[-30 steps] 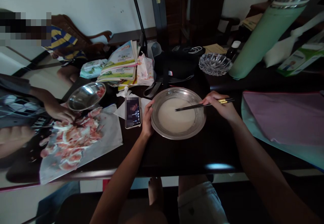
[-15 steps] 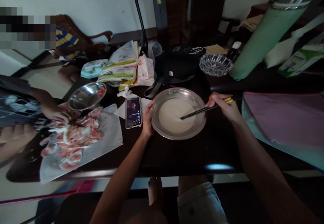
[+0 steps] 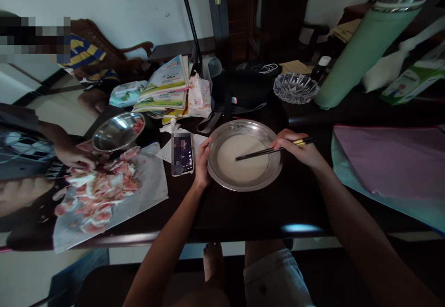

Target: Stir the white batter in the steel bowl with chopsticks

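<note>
A wide steel bowl (image 3: 245, 186) stands on the dark table, with milky, pale liquid (image 3: 239, 168) in it. My left hand (image 3: 202, 164) grips the bowl's left rim, thumb on the near side. In my right hand (image 3: 295, 147) is a pair of dark chopsticks (image 3: 255, 153) with gold bands near the top. Their tips dip into the liquid left of the bowl's middle. Just left of my left hand lies a phone (image 3: 182, 154) with its screen lit, partly on white paper.
At the left, another person's hand (image 3: 78, 155) touches sliced raw meat (image 3: 104, 186) on a white sheet (image 3: 153, 182). A second steel bowl (image 3: 104, 133), books (image 3: 167, 82), a glass dish (image 3: 295, 89) and a green flask (image 3: 361, 57) stand farther back. Folded cloth (image 3: 389, 159) lies right.
My right hand has shifted left over the bowl's rim, and the chopstick tips have moved left through the liquid. My left hand stays on the bowl.
</note>
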Action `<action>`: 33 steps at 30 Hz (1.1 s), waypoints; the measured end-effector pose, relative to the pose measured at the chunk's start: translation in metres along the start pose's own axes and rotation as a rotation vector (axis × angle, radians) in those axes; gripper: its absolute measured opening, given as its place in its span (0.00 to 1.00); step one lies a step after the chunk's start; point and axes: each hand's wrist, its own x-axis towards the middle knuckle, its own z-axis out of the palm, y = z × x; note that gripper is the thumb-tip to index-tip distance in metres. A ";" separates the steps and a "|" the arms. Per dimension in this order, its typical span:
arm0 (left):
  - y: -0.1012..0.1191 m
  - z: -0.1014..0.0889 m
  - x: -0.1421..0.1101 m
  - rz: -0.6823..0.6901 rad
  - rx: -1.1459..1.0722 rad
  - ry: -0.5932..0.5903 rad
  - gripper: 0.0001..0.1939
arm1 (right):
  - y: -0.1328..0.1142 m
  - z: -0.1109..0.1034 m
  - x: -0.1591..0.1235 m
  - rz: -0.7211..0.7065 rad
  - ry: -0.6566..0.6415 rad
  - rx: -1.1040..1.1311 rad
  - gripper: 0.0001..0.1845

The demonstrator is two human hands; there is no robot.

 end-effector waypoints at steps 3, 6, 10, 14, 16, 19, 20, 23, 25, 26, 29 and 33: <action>0.000 0.001 0.000 -0.011 -0.026 0.019 0.26 | 0.000 -0.001 0.001 -0.001 0.091 -0.041 0.21; 0.000 0.001 0.000 -0.007 -0.027 0.021 0.25 | -0.002 -0.004 0.000 0.061 0.162 0.021 0.24; 0.001 0.002 0.000 0.004 -0.021 0.019 0.25 | -0.002 -0.001 0.000 0.037 0.011 0.027 0.24; 0.002 0.003 -0.001 0.001 -0.033 0.043 0.26 | -0.001 -0.001 0.001 0.025 0.068 -0.030 0.22; 0.002 0.003 0.000 -0.002 -0.027 0.041 0.26 | -0.001 -0.003 0.001 0.047 0.137 0.010 0.23; 0.002 0.002 0.000 -0.008 -0.021 0.032 0.26 | -0.002 -0.003 0.000 0.042 0.093 0.063 0.25; 0.002 0.002 0.000 -0.010 -0.024 0.030 0.27 | -0.002 -0.001 0.000 0.031 0.050 0.056 0.24; 0.001 0.002 0.000 -0.009 -0.030 0.022 0.27 | -0.001 0.001 0.001 0.000 -0.014 -0.015 0.21; 0.001 0.002 0.000 -0.005 -0.028 0.018 0.26 | 0.000 -0.001 0.001 -0.001 0.039 -0.035 0.21; 0.001 0.003 0.000 -0.004 -0.028 0.020 0.26 | 0.000 -0.002 0.001 0.008 0.080 -0.026 0.21; 0.001 0.003 0.000 -0.007 -0.035 0.030 0.25 | -0.002 -0.006 0.000 0.039 0.132 0.039 0.25; 0.000 0.002 0.000 -0.004 -0.033 0.021 0.25 | -0.004 -0.001 0.000 0.040 -0.003 0.030 0.24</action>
